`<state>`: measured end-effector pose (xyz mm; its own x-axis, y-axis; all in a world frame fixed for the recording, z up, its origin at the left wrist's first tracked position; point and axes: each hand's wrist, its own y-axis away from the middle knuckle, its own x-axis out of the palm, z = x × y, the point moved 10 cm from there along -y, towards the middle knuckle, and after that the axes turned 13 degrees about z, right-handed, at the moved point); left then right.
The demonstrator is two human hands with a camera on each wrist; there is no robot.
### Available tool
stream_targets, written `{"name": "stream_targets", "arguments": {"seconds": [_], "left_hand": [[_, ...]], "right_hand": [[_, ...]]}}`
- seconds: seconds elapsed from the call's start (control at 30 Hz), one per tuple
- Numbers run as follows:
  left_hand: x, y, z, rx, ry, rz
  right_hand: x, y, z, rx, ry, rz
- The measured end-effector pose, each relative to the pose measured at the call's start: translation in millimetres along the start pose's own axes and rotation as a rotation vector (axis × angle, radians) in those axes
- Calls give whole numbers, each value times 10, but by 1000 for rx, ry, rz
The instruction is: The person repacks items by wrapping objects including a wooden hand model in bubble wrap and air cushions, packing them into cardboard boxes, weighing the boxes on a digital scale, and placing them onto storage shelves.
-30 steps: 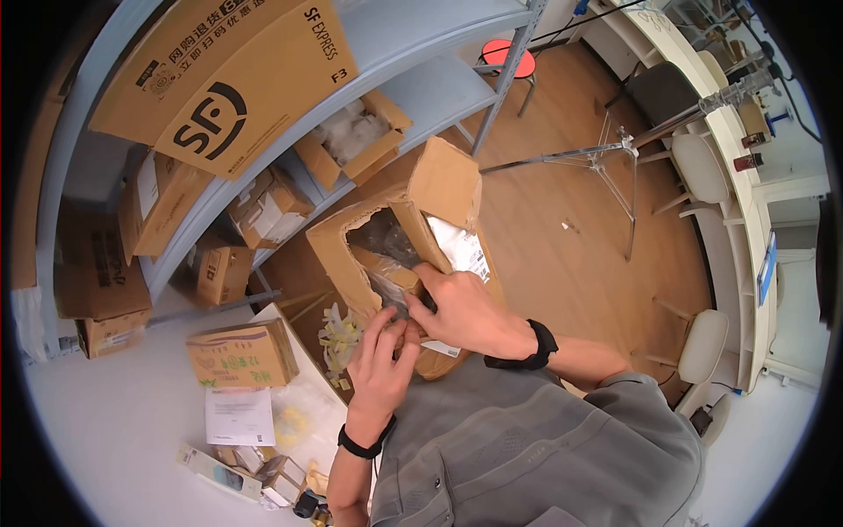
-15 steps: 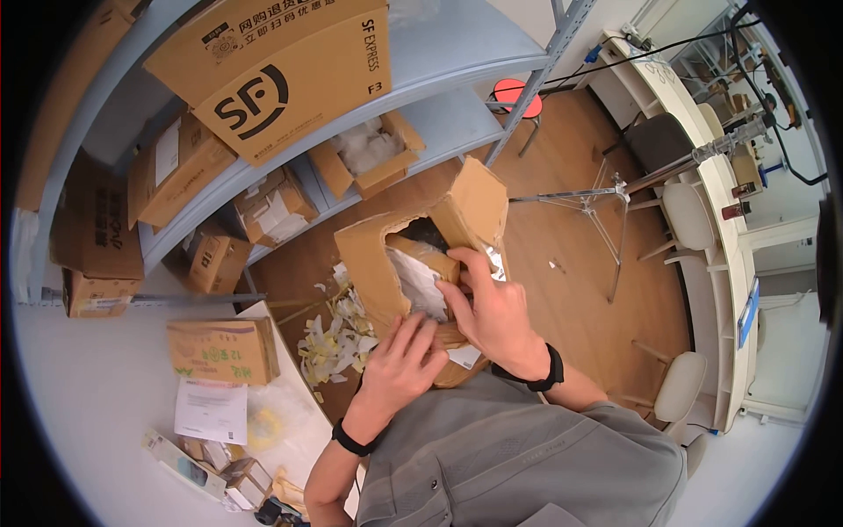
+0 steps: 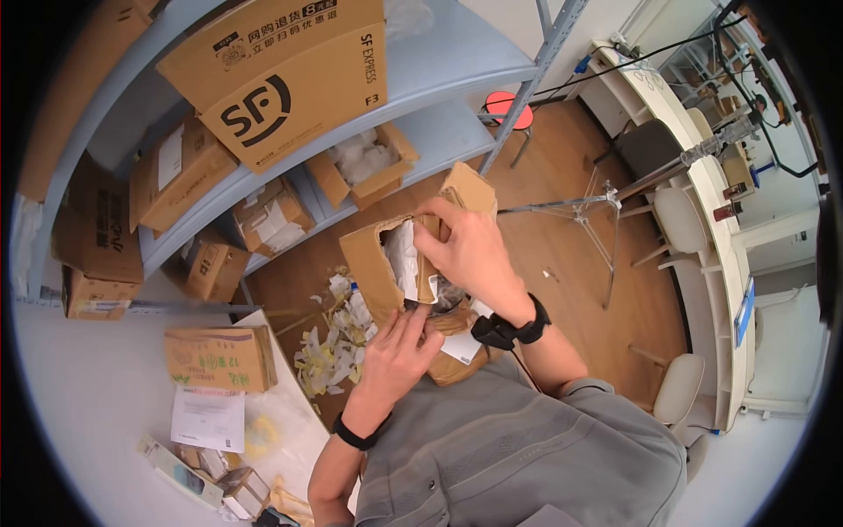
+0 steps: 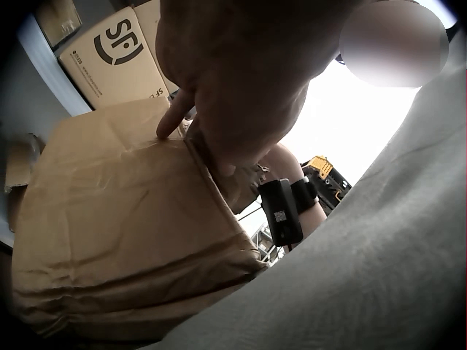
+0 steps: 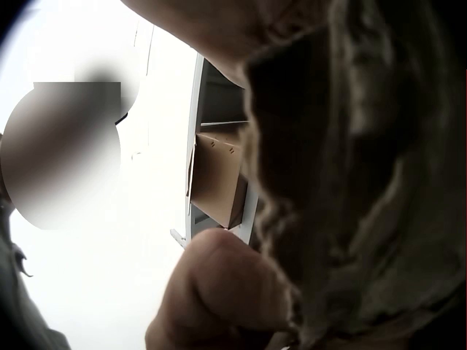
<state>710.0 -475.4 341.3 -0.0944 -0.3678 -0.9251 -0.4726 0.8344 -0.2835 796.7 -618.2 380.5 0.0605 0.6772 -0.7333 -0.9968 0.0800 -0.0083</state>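
Observation:
A torn-open cardboard box [image 3: 360, 255] is held against the front of the grey shirt. Inside its ragged opening stands a white-faced package [image 3: 403, 259] with a brown side. My right hand [image 3: 470, 250] is bent over the opening, thumb and forefinger pinching the package's upper part. Lower down, my left hand [image 3: 395, 351] grips the box's near wall, its fingertips at the opening. In the left wrist view, one finger [image 4: 175, 118] lies on the outside of the cardboard. A torn cardboard edge [image 5: 270, 211] fills much of the right wrist view, close to a thumb [image 5: 219, 284].
Scraps of paper and tape [image 3: 329, 351] lie on the floor left of the box. Shelves [image 3: 439, 61] hold several cartons. A white table [image 3: 281, 395] bears a carton [image 3: 219, 356] and a paper sheet [image 3: 208, 417]. A tripod [image 3: 584, 206] stands at right.
My right hand has moved from low in the opening up to its top edge. The package now stands more upright. The left hand stays at the box's near wall.

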Motion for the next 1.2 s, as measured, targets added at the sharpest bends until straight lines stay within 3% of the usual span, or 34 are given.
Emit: {"name": "stream_targets", "arguments": {"seconds": [0.03, 0.07, 0.17, 0.2, 0.27, 0.33, 0.4, 0.43, 0.57, 0.7, 0.77, 0.97, 1.1, 1.17, 1.2], "left_hand": [[-12, 13, 25, -5, 13, -12], [-20, 19, 42, -2, 14, -7], [-82, 15, 125, 9, 72, -20], [-91, 25, 238, -28, 107, -22], [-91, 41, 375, -64, 135, -24], [-135, 131, 453, -107, 134, -83], [-168, 134, 443, -115, 132, -99], [-198, 139, 435, -119, 134, -116], [-192, 157, 386, -153, 94, -19], [-190, 169, 282, -141, 64, 6], [-175, 191, 246, -135, 74, 25], [-142, 226, 285, -150, 55, 33], [-159, 180, 288, -115, 54, -7], [-143, 157, 316, -127, 61, 4], [-141, 126, 316, -130, 52, 13]], "right_hand": [[91, -67, -81, 78, -63, 166], [63, -119, -87, 82, -66, 165], [342, -291, -64, -10, -405, 479], [323, -287, -87, -9, -409, 466], [481, -224, 42, -118, -369, 664], [543, -175, 3, -212, -330, 648], [635, -21, 121, -328, -219, 777], [724, 107, 138, -318, -114, 901], [896, 438, 100, -298, -83, 1017], [888, 506, 52, -310, -245, 1003], [871, 556, 94, -412, -165, 957], [903, 572, 71, -503, -240, 831], [903, 546, -35, -402, -384, 804], [714, 451, -36, -465, -478, 517], [683, 442, -29, -468, -476, 520]]}}
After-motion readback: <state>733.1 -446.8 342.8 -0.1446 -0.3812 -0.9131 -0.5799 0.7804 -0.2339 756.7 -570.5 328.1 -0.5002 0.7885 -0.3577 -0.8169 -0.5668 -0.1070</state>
